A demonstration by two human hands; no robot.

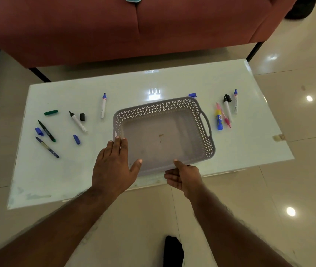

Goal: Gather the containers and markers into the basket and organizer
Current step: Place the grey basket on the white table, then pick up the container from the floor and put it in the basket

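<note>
A grey lattice basket (201, 120) with nothing in it sits mid-table on the white table (76, 180). My left hand (114, 162) lies over its near-left corner, fingers straight, thumb inside the rim. My right hand (184, 176) grips the near rim, thumb on top and fingers curled below. Left of the basket lie a white marker with a blue cap (103, 106), an uncapped white marker (78, 121), a green pen (47, 131), a blue pen (47, 147) and loose caps. To the right lie a blue and yellow tube (219, 120), a pink pen (225, 118) and two white markers (227, 107).
A red sofa (114, 26) stands just beyond the table's far edge. Glossy beige floor tiles surround the table. A loose blue cap (192, 95) lies behind the basket. A dark object (172, 251) is on the floor near me.
</note>
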